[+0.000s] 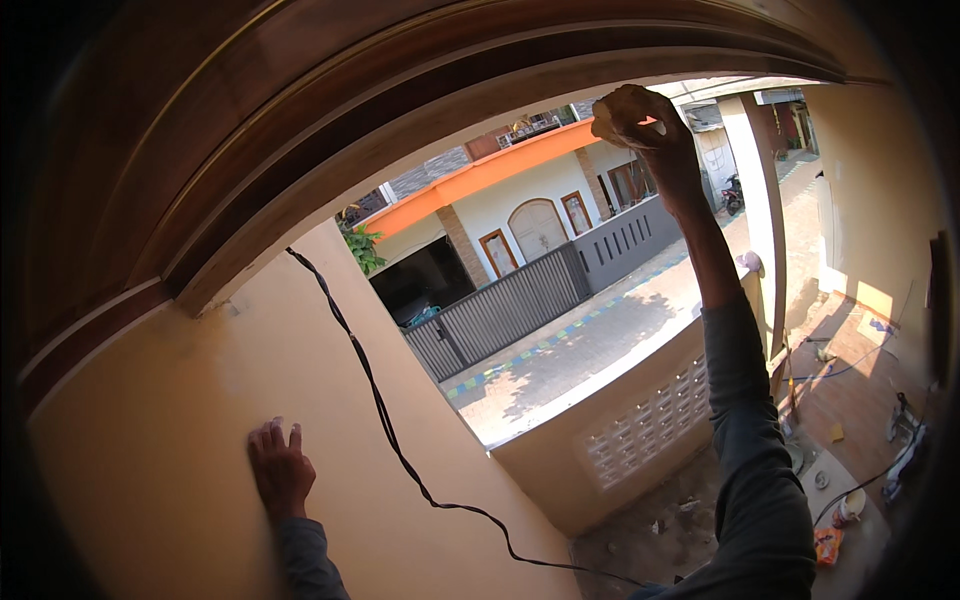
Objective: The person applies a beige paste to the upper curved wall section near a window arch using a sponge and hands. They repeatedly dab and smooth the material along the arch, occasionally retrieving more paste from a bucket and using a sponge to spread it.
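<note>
My right arm is raised high toward the underside of the brown wooden trim (480,95). The fingers of my right hand (668,150) are closed around a crumpled tan piece (618,112); whether it is sandpaper or cloth I cannot make out. It is close under the trim's edge, and contact cannot be judged. At the lower left, my left hand (281,470) rests against the tan wall (180,400), fingers stretched out and holding nothing. A twisted black cable (378,405) hangs from the trim's corner, to the right of that hand.
A low wall with a vent block panel (650,425) borders the opening, beside a white post (752,190). Beyond lie a paved street and a grey gate (500,322). Tools, an open tub (850,505) and an orange packet (828,546) lie at the lower right.
</note>
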Tool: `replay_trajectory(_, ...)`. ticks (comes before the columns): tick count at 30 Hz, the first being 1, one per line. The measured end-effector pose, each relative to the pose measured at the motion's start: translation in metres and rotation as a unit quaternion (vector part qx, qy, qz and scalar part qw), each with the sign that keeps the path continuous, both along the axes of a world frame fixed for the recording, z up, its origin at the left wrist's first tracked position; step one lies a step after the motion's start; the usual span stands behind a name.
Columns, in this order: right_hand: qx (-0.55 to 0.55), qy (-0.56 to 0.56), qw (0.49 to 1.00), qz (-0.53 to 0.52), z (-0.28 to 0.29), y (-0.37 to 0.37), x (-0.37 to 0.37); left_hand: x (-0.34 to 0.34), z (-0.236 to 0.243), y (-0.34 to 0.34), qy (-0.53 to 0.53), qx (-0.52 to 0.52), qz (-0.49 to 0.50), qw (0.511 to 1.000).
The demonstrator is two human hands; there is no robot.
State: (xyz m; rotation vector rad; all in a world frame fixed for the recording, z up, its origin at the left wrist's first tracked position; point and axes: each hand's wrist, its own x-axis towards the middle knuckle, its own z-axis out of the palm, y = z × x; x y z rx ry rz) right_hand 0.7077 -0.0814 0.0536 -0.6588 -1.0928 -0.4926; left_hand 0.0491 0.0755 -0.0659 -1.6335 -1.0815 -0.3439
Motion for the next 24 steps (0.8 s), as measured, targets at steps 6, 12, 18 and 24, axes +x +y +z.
replay_trajectory(6, -0.014, 0.062, 0.998, 0.017, 0.015, -0.024, 0.001, -0.004, -0.003, -0.004, -0.023, -0.008, -0.003, 1.0)
replay_trajectory(12, 0.058, 0.185, 0.981, 0.0, 0.001, -0.045, 0.081, 0.0, -0.003, 0.004, -0.024, -0.017, 0.004, 1.0)
replay_trajectory(18, 0.162, 0.223, 0.961, -0.036, -0.02, -0.087, 0.187, -0.005, -0.005, 0.009, -0.028, -0.028, -0.004, 0.999)
replay_trajectory(24, 0.117, 0.267, 0.955, -0.051, -0.061, -0.142, 0.272, -0.004, 0.003, -0.004, 0.045, -0.02, 0.057, 0.997)
